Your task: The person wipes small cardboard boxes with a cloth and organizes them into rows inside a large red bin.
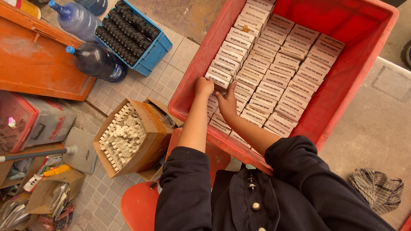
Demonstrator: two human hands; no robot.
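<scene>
A big red plastic crate (201, 55) holds several rows of small white boxes (274, 64) with printed ends, packed upright. My left hand (204, 86) is closed, its fingers tucked against a box in the leftmost row by the crate's left wall. My right hand (227, 104) lies just beside it, fingers spread and pressing on the same row of boxes. Both dark sleeves are pushed up to the elbow. Whether either hand actually grips a box is hidden by the fingers.
A cardboard box (143, 141) of white plastic parts stands left of the crate on the tiled floor. A blue crate (152, 53) of black parts, two large water bottles (96, 62) and an orange board (34, 60) lie farther left. A red stool (137, 205) is below me.
</scene>
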